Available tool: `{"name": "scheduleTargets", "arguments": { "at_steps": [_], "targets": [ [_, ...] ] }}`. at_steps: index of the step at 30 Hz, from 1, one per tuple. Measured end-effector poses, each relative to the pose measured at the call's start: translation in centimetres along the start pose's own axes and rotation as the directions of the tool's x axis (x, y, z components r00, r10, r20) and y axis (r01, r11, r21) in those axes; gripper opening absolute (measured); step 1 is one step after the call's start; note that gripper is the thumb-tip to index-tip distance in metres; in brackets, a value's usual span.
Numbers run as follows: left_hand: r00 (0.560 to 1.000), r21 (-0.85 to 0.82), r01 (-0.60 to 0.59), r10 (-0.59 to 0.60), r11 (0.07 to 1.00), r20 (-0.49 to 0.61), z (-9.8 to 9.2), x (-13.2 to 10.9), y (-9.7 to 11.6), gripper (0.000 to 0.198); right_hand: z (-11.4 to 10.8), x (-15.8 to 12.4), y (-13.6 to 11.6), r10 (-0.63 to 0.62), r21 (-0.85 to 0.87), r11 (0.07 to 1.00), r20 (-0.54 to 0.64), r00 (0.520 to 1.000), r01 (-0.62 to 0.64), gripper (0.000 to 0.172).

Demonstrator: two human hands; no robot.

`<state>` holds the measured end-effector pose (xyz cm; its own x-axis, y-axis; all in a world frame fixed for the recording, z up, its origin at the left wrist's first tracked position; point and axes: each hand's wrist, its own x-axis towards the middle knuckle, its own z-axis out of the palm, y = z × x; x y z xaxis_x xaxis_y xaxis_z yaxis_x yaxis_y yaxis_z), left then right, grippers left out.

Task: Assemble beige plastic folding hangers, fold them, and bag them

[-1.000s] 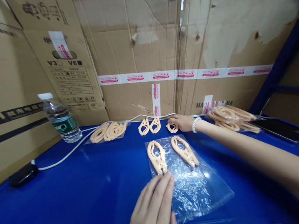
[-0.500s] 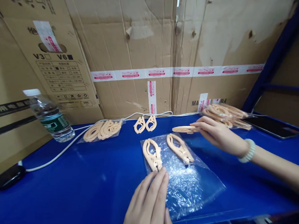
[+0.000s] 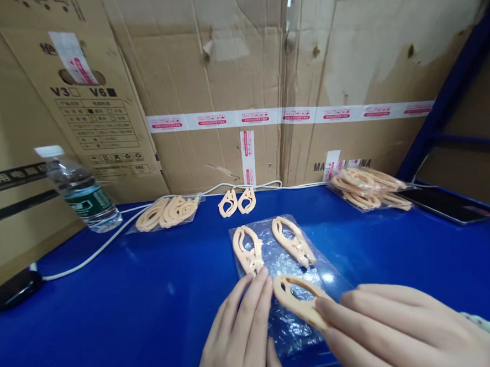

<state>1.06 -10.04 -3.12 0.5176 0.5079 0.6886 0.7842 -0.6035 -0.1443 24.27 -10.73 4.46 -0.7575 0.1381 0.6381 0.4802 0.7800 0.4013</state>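
A clear plastic bag [image 3: 287,336] lies on the blue table, with two peach folding hangers, the left hanger [image 3: 247,248] and the right hanger [image 3: 293,240], at its far end. My left hand [image 3: 239,330] rests on the bag's left side with fingers stretched out, the tips touching the near end of the left hanger. Between the thumb and fingers of my right hand [image 3: 382,324] is a third folding hanger [image 3: 296,302], tilted over the near part of the bag. Its near end is hidden by the fingers.
Two loose folding hangers [image 3: 237,202] lie at the back. Bagged hangers [image 3: 167,212] are at back left, a bagged pile [image 3: 365,187] at back right beside a phone [image 3: 445,204]. A water bottle [image 3: 81,190], white cable [image 3: 95,256] and cardboard [image 3: 217,69] border the table.
My right hand has brought the hanger from the back right, near the bagged pile, toward me and over the bag. My left hand has stayed nearly in place.
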Motion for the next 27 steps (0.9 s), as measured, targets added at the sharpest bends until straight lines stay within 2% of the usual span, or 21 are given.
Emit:
{"name": "scheduleTargets", "arguments": {
  "at_steps": [2,4,7,10,13,18,24,27],
  "targets": [
    [1.0,0.011,-0.019,0.019,1.0,-0.012,0.1,-0.1,-0.1,0.057,1.1,1.4,0.6,-0.083,-0.014,0.996,0.063,0.995,0.084,0.041],
    [1.0,0.02,-0.022,0.023,1.0,-0.011,0.2,-0.1,-0.2,0.057,2.3,2.1,1.6,-0.111,0.005,0.994,0.122,0.986,0.111,0.041],
    [1.0,0.03,-0.023,0.023,0.999,-0.002,0.2,-0.1,-0.2,0.058,4.0,2.1,2.8,-0.103,-0.024,0.994,0.137,0.985,0.107,0.035],
    [0.999,0.038,-0.033,0.034,0.999,-0.003,0.2,-0.1,-0.3,0.06,5.2,1.7,2.9,-0.075,-0.048,0.995,0.13,0.989,0.082,0.034],
    [0.999,0.042,-0.04,0.04,0.998,-0.008,0.3,-0.2,-0.4,0.06,5.7,1.4,2.2,-0.033,-0.057,0.998,0.111,0.993,0.039,0.031],
    [0.999,0.024,-0.027,0.028,0.999,-0.02,0.4,-0.4,-0.3,0.062,6.4,1.1,1.7,-0.123,-0.172,0.976,0.076,0.99,0.134,0.032],
    [0.999,0.032,-0.039,0.039,0.999,-0.005,0.3,-0.1,-0.3,0.06,7.4,0.7,2.7,-0.017,-0.241,0.969,0.166,0.986,0.058,0.034],
    [0.999,0.035,-0.041,0.041,0.999,-0.001,0.3,-0.1,-0.3,0.06,6.8,1.1,2.6,0.014,-0.171,0.985,0.178,0.984,0.017,0.026]
  ]
}}
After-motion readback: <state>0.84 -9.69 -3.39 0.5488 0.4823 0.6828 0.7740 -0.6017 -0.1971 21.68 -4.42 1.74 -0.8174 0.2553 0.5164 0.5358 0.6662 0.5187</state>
